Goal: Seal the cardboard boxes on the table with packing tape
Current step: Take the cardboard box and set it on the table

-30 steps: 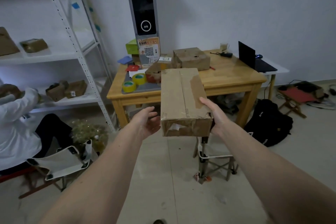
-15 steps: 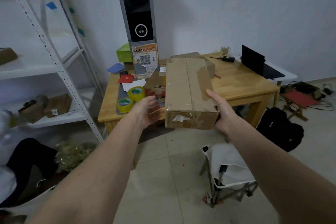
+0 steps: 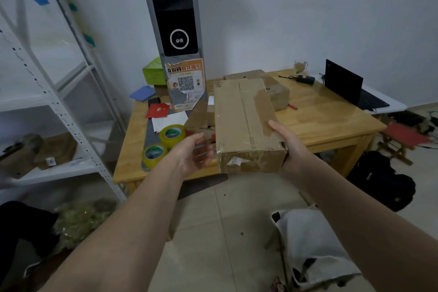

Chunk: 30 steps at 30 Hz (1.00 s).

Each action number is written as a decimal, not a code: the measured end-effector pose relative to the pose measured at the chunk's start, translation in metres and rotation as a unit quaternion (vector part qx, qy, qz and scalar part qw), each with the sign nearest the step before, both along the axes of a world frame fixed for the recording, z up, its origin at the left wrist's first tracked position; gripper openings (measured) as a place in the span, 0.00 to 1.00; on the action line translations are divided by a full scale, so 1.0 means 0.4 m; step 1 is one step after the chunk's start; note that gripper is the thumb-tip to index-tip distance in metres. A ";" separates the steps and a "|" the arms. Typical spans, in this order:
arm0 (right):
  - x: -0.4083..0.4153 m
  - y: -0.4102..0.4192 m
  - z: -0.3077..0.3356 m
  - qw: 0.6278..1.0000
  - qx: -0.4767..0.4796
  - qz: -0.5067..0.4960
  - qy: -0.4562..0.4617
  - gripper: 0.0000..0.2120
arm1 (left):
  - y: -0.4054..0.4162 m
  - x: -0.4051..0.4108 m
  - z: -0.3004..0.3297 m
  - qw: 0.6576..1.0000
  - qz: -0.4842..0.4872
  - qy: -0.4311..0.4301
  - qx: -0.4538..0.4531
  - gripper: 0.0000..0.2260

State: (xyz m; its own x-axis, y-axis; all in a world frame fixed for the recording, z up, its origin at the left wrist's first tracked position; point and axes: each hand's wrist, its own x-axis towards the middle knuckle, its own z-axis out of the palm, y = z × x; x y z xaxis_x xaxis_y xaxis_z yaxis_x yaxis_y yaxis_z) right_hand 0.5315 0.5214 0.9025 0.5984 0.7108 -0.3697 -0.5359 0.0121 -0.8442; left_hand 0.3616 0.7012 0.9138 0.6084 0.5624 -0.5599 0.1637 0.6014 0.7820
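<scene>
A long cardboard box (image 3: 244, 123), patched with old clear tape, is held in the air at the wooden table's (image 3: 331, 118) front edge. My right hand (image 3: 288, 147) grips its near right corner, thumb on top. Just left of the box my left hand (image 3: 192, 156) hovers with relaxed fingers, not touching it. Two yellow tape rolls (image 3: 172, 134) (image 3: 154, 155) lie on the table's left side. Another cardboard box (image 3: 277, 92) sits on the table behind the held one, and a smaller box (image 3: 200, 121) is partly hidden to its left.
A tall grey kiosk (image 3: 175, 31) with a QR poster stands on the table's back left, with red and white papers (image 3: 163, 114) near it. A laptop (image 3: 343, 85) sits far right. White metal shelving (image 3: 59, 106) is left, a folding stool (image 3: 310, 249) near right, a black backpack (image 3: 379, 180) beside the table.
I have walked up to the table with the box in my right hand; the table, tape rolls and kiosk are now much closer. My left hand stays beside the box.
</scene>
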 end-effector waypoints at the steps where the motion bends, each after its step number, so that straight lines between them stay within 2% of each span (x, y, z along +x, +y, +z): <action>1: 0.027 0.015 0.003 1.000 -0.001 0.005 -0.006 0.33 | 0.020 0.029 0.004 1.000 -0.007 0.000 0.005 0.09; 7: 0.201 0.103 0.022 0.998 0.039 0.030 -0.033 0.27 | 0.126 0.204 0.014 0.999 0.000 -0.001 0.033 0.09; 11: 0.292 0.160 0.014 0.995 0.083 0.038 -0.032 0.18 | 0.174 0.285 -0.012 1.000 0.008 -0.016 0.016 0.10; 14: 0.336 0.197 -0.016 0.995 0.087 0.033 -0.030 0.21 | 0.194 0.328 -0.029 1.000 0.007 -0.005 -0.010 0.10; 21: 0.446 0.278 -0.039 0.995 0.072 0.044 -0.046 0.26 | 0.299 0.454 -0.013 1.000 -0.012 -0.005 0.006 0.09; 28: 0.548 0.412 -0.006 0.995 0.077 0.012 -0.058 0.19 | 0.441 0.573 0.039 0.996 -0.061 -0.049 0.035 0.12; 30: 0.568 0.446 0.007 0.996 0.072 0.007 -0.056 0.20 | 0.486 0.602 0.051 0.994 -0.075 -0.058 0.052 0.14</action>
